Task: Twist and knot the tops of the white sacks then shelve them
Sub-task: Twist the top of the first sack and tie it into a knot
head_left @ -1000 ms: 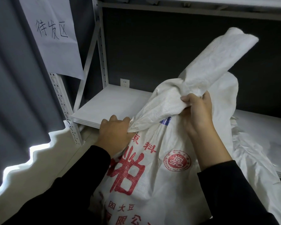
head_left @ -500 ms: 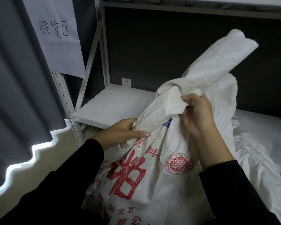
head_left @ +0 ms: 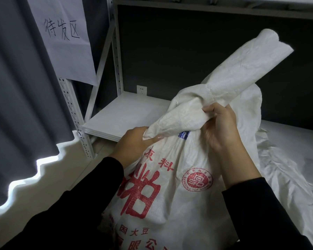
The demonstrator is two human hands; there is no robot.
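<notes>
White sack point(head_left: 172, 210) in hands point(head_left: 134, 142) point(head_left: 222, 128); shelf point(head_left: 119, 118) behind, paper sign point(head_left: 67, 44)

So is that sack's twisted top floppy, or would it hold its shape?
Probably fairly stiff: the twisted top stands up past the right hand without drooping. The left hand grips it too, so it may spring loose if released.
</notes>
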